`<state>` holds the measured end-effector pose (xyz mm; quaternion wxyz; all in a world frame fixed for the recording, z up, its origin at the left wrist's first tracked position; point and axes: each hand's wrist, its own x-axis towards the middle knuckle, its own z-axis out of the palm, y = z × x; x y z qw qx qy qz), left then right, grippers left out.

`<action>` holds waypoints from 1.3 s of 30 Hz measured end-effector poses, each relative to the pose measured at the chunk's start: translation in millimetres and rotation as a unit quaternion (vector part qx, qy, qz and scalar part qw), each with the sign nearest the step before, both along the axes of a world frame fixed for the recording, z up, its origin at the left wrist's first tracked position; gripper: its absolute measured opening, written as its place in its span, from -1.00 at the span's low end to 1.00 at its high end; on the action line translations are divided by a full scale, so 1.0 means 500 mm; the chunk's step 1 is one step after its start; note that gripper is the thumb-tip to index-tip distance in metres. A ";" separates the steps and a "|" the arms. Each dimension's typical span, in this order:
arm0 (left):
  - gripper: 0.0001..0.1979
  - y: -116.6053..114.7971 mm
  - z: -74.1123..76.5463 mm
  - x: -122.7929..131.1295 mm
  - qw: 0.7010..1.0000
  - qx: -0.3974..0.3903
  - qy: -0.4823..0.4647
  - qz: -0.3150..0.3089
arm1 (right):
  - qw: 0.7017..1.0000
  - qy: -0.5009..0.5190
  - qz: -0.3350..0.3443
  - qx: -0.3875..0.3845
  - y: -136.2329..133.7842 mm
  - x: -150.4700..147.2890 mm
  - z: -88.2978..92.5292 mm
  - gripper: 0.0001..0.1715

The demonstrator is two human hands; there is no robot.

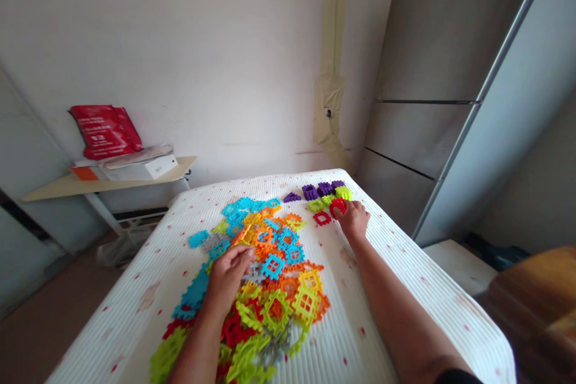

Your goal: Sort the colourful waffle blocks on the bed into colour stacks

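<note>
My right hand (354, 220) is at the far right of the table, its fingers closed on a red interlocking plastic block (338, 207) with notched edges. Just left of it lies another red block (321, 218), a flat frame. Behind these are lime-green blocks (315, 206) and stacks of purple blocks (310, 192). My left hand (228, 273) hovers over a mixed heap of blocks, fingers curled together near an orange block (243, 234); whether it holds anything is hidden. Blue blocks (273, 266) and yellow window-shaped blocks (306, 303) show in the heap.
The table (387, 288) has a white ribbed cover with red specks. At the left, a small side table (49, 187) bears a red bag (105, 131) and a white box (146, 167). A fridge (411, 108) stands at the right, beyond the table's edge.
</note>
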<state>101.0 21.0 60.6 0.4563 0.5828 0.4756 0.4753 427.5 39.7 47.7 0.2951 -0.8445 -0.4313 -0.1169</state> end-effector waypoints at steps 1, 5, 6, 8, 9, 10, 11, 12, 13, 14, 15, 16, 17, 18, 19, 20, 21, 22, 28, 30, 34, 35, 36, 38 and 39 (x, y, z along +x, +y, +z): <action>-0.61 0.000 0.000 0.000 1.000 0.001 0.004 -0.001 | 1.000 -0.004 -0.001 -0.002 0.001 0.000 0.000 -0.51; -0.61 0.003 -0.003 -0.002 1.000 0.011 0.022 -0.002 | 1.000 -0.021 0.001 -0.012 0.004 0.001 -0.004 -0.54; -0.61 0.003 -0.004 -0.002 1.000 0.012 0.025 -0.002 | 1.000 -0.024 0.002 -0.016 0.005 0.002 -0.006 -0.55; -0.62 0.004 -0.006 -0.003 0.999 0.015 0.028 -0.002 | 0.999 -0.026 0.007 -0.025 0.008 0.002 -0.010 -0.57; -0.62 0.005 -0.007 -0.003 0.999 0.016 0.030 -0.001 | 0.999 -0.026 0.009 -0.028 0.009 0.002 -0.011 -0.57; -0.63 0.005 -0.007 -0.003 0.999 0.016 0.031 -0.001 | 0.999 -0.026 0.011 -0.030 0.010 0.002 -0.012 -0.57; -0.63 0.006 -0.008 -0.003 0.999 0.015 0.031 -0.001 | 0.999 -0.026 0.011 -0.031 0.011 0.002 -0.013 -0.57; -0.63 0.006 -0.008 -0.003 0.999 0.014 0.032 0.000 | 0.999 -0.027 0.009 -0.031 0.011 0.002 -0.013 -0.57; -0.63 0.006 -0.008 -0.003 0.999 0.012 0.032 0.001 | 0.999 -0.029 0.009 -0.032 0.011 0.001 -0.013 -0.56; -0.62 0.006 -0.007 -0.003 0.999 0.011 0.032 0.002 | 0.999 -0.029 0.008 -0.033 0.011 0.001 -0.012 -0.56; -0.62 0.006 -0.006 -0.003 0.999 0.009 0.032 0.003 | 0.999 -0.029 0.008 -0.036 0.010 0.000 -0.012 -0.55; -0.61 0.006 -0.005 -0.002 0.999 0.007 0.031 0.004 | 0.999 -0.028 0.007 -0.039 0.010 0.000 -0.012 -0.55; -0.60 0.005 -0.004 -0.002 1.000 0.005 0.031 0.004 | 0.999 -0.028 0.007 -0.043 0.010 -0.001 -0.012 -0.55; -0.59 0.004 -0.003 -0.001 1.000 0.005 0.031 0.006 | 0.999 -0.027 0.007 -0.046 0.010 -0.001 -0.013 -0.55; -0.59 0.004 -0.002 -0.001 0.999 0.004 0.031 0.007 | 0.998 -0.028 0.006 -0.048 0.011 -0.001 -0.015 -0.55; -0.59 0.003 -0.001 0.000 0.999 0.004 0.031 0.009 | 0.998 -0.030 0.005 -0.048 0.011 -0.001 -0.017 -0.56; -0.59 0.002 0.000 0.000 0.999 0.005 0.030 0.012 | 0.998 -0.033 0.005 -0.045 0.012 0.000 -0.019 -0.56; -0.60 0.002 0.001 0.000 0.999 0.007 0.028 0.014 | 0.999 -0.038 0.006 -0.037 0.012 0.001 -0.021 -0.56; -0.67 0.011 0.008 -0.032 0.995 0.039 0.041 0.085 | 0.986 -0.100 0.070 0.114 0.010 0.009 -0.022 -0.59; -0.69 0.017 0.012 -0.054 0.988 0.063 0.056 0.132 | 0.971 -0.113 0.152 0.144 0.008 0.001 -0.022 -0.63; -0.74 0.028 0.016 -0.095 0.970 0.086 0.098 0.205 | 0.936 -0.082 0.327 0.098 0.003 -0.046 -0.019 -0.62; -0.74 0.031 0.016 -0.102 0.967 0.086 0.103 0.218 | 0.928 -0.066 0.358 0.082 0.001 -0.064 -0.015 -0.64; -0.75 0.033 0.015 -0.108 0.964 0.085 0.105 0.227 | 0.919 -0.048 0.386 0.068 -0.003 -0.084 -0.009 -0.66; -0.74 0.036 0.013 -0.117 0.962 0.082 0.102 0.239 | 0.892 -0.012 0.449 0.045 -0.018 -0.130 0.009 -0.71; -0.73 0.037 0.012 -0.119 0.961 0.081 0.099 0.245 | 0.874 0.005 0.484 0.036 -0.030 -0.155 0.020 -0.74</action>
